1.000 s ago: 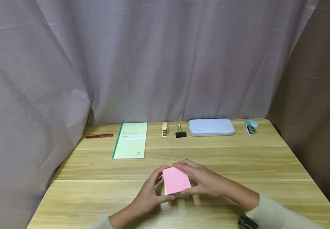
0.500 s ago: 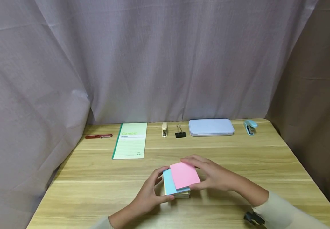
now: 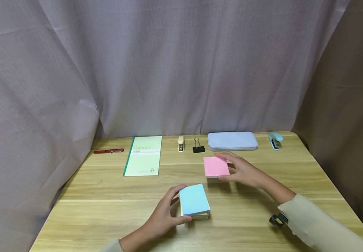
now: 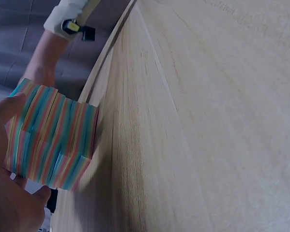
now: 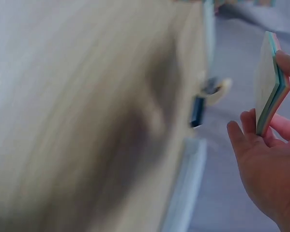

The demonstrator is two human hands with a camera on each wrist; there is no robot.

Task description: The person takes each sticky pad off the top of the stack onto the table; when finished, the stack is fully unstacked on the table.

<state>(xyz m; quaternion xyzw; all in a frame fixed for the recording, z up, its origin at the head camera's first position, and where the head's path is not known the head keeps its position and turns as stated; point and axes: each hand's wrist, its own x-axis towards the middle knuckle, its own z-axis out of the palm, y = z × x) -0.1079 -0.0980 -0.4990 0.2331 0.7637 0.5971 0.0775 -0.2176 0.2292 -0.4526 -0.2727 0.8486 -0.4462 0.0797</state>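
A thick stack of sticky notes [image 3: 195,199] with a blue top sheet stands on the table near its front. My left hand [image 3: 165,211] grips its left side between thumb and fingers. In the left wrist view, the side of the stack [image 4: 53,137] shows many coloured layers, unevenly aligned. Farther back and to the right, my right hand [image 3: 245,171] pinches a thinner pink-topped sticky note pad [image 3: 215,166] by its right side, raised above the table. The right wrist view shows this pad [image 5: 270,87] edge-on, with a pale underside and blue and pink layers.
Along the table's back lie a red pen [image 3: 108,151], a green notebook [image 3: 142,156], a cream stapler [image 3: 181,144], a black binder clip [image 3: 198,148], a pale blue case [image 3: 232,141] and a light blue stapler [image 3: 275,140]. Grey curtain [image 3: 181,70] hangs behind.
My right hand has lifted the pink-topped pad off the stack and carried it right and away from me, uncovering a blue sheet. The left hand has stayed at the stack.
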